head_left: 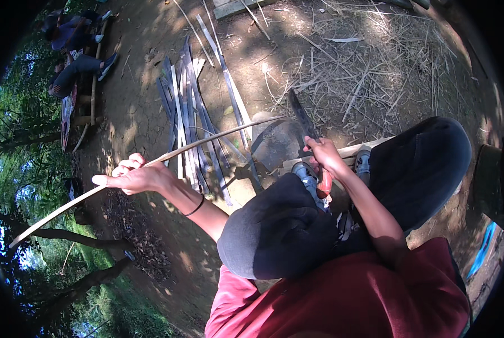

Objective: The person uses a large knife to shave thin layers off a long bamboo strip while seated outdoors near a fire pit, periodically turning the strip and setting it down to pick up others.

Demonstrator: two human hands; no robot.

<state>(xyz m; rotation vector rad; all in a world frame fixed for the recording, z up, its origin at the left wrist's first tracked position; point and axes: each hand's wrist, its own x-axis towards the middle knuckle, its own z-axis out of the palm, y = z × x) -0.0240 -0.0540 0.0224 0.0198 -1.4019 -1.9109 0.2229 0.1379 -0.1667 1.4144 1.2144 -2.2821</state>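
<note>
A long, thin, slightly bowed bamboo strip point(207, 139) runs from the lower left to the middle of the view. My left hand point(133, 176) is closed around it partway along, the thumb stretched out along the strip. Between my knees, my right hand point(325, 155) grips a machete point(301, 111) with a dark blade and a reddish-orange handle. Its blade points up and away from me. The strip's far end lies over a flat, grey-brown block point(271, 143) on the ground, left of the blade and apart from it.
A loose bundle of split strips point(190, 118) lies on the dirt ahead, left of the block. Thin shavings point(370, 73) litter the ground at the far right. Pale wood point(347, 151) lies by my shoes. Other people point(74, 62) sit on a bench at far left; trees stand below.
</note>
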